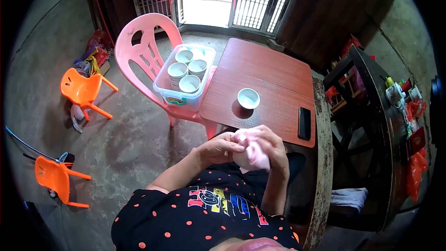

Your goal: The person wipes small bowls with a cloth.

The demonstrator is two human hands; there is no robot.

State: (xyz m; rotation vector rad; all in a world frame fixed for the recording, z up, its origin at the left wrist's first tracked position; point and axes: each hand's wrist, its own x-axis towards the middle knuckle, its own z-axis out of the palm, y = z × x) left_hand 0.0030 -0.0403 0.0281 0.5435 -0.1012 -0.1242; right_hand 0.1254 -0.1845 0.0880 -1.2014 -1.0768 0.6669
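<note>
Close to my body, in front of the table, both my hands are closed on a pale pink cloth [254, 151]. My left hand [220, 148] pinches its left side with thumb and fingers. Around the right and upper part of the cloth wraps my right hand [274, 148]. Whether something lies inside the folds is hidden. Just beyond my hands, a white bowl [248, 98] stands upright on the reddish-brown table [278, 76]. To the left, a clear plastic tub [207, 67] holds several stacks of similar white bowls [190, 84].
The tub sits on a pink plastic chair [124, 46] against the table's left side. A black phone [304, 123] lies at the table's right edge. Two small orange chairs [81, 87] stand on the floor at left. A dark wooden table [378, 111] with clutter is at right.
</note>
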